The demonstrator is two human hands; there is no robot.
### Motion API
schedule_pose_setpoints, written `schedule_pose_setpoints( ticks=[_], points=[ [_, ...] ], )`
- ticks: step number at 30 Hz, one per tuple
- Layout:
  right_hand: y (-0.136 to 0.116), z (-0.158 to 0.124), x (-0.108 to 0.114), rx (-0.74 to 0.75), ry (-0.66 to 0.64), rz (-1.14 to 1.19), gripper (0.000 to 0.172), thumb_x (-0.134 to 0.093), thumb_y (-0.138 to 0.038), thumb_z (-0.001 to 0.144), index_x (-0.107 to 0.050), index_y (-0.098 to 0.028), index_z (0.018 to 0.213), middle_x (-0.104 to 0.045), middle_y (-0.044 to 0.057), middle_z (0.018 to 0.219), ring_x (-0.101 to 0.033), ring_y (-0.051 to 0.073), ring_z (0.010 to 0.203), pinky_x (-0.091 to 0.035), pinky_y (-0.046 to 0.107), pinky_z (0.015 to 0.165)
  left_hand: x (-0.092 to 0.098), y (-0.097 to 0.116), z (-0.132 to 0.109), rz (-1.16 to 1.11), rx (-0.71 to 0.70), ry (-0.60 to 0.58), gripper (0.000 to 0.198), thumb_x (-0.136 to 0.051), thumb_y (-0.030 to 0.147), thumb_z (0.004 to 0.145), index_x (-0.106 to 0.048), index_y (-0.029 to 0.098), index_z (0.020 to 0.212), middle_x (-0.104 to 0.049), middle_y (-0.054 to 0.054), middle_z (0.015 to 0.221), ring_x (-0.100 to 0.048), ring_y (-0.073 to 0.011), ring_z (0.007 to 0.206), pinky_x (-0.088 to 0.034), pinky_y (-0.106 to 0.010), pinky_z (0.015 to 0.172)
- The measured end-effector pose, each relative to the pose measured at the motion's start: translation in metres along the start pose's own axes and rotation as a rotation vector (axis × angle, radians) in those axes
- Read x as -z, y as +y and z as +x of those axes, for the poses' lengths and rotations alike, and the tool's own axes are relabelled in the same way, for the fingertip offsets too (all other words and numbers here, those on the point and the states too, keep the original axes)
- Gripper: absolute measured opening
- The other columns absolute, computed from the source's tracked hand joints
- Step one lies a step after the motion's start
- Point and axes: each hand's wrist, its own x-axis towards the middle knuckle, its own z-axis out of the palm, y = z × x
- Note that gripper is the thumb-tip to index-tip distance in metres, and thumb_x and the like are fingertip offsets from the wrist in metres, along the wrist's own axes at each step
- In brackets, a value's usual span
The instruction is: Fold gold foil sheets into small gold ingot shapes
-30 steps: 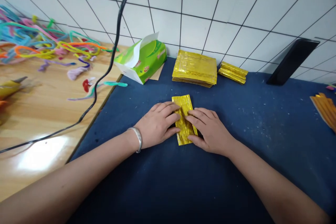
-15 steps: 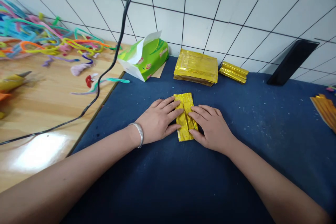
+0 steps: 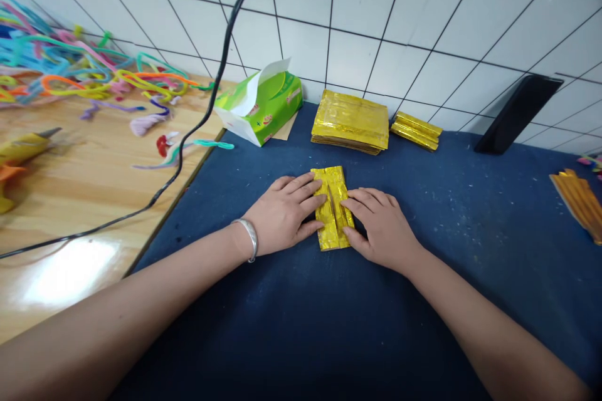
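Observation:
A gold foil paper [image 3: 335,235], its two long sides folded in toward a middle slit, lies flat on the dark blue mat. My left hand [image 3: 286,213], with a silver bangle at the wrist, rests open with fingertips on the paper's left half. From the other side, my right hand [image 3: 379,222] touches the right edge with its fingers stretched out and slightly bent. Behind them sits a stack of flat gold foil sheets [image 3: 350,119]. One folded gold piece [image 3: 416,131] lies to the right of that stack.
A green tissue pack [image 3: 275,106] stands by the tiled wall. A black phone [image 3: 517,116] leans there too. Orange-gold folded strips [image 3: 578,200] lie far right. Colourful pipe cleaners [image 3: 94,69] and a yellow glue gun [image 3: 23,149] cover the wooden table; a black cable [image 3: 219,75] crosses the view.
The right hand's fingers have slid slightly rightward, toward the paper's right edge. The left hand stays in place on the paper. The view has shifted a little.

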Motion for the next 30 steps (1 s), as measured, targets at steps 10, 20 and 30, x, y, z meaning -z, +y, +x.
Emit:
schedule_pose_setpoints(
  ticks=[10, 20, 30],
  points=[
    [-0.0002, -0.0004, -0.0013, -0.018, 0.01, 0.016, 0.042, -0.047, -0.036, 0.083, -0.052, -0.021, 0.122, -0.05, 0.008, 0.129, -0.039, 0.028, 0.12, -0.031, 0.045, 0.097, -0.0045, -0.0025, 0.0014, -0.026, -0.065, 0.001, 0.049, -0.034, 0.047, 0.092, -0.047, 0.017, 0.129, -0.042, -0.01, 0.14, -0.036, -0.0247, 0.13, -0.029, -0.042, 0.105],
    [0.0054, 0.001, -0.0003, -0.02, -0.004, 0.08, 0.042, -0.051, -0.039, 0.081, -0.053, -0.023, 0.12, -0.051, 0.007, 0.127, -0.04, 0.028, 0.118, -0.032, 0.045, 0.095, -0.0016, 0.0004, 0.0007, -0.008, -0.106, -0.048, 0.04, -0.034, 0.038, 0.094, -0.047, 0.031, 0.13, -0.039, -0.006, 0.142, -0.033, -0.029, 0.13, -0.03, -0.047, 0.101],
    [0.0081, 0.0023, 0.0005, -0.023, -0.029, 0.121, 0.05, -0.057, -0.047, 0.076, -0.052, -0.026, 0.121, -0.049, 0.006, 0.128, -0.039, 0.029, 0.117, -0.032, 0.046, 0.094, -0.002, 0.0064, -0.0008, -0.095, -0.069, -0.052, 0.059, -0.042, 0.06, 0.083, -0.046, 0.026, 0.131, -0.039, -0.005, 0.142, -0.027, -0.0336, 0.132, -0.023, -0.052, 0.104]
  ],
)
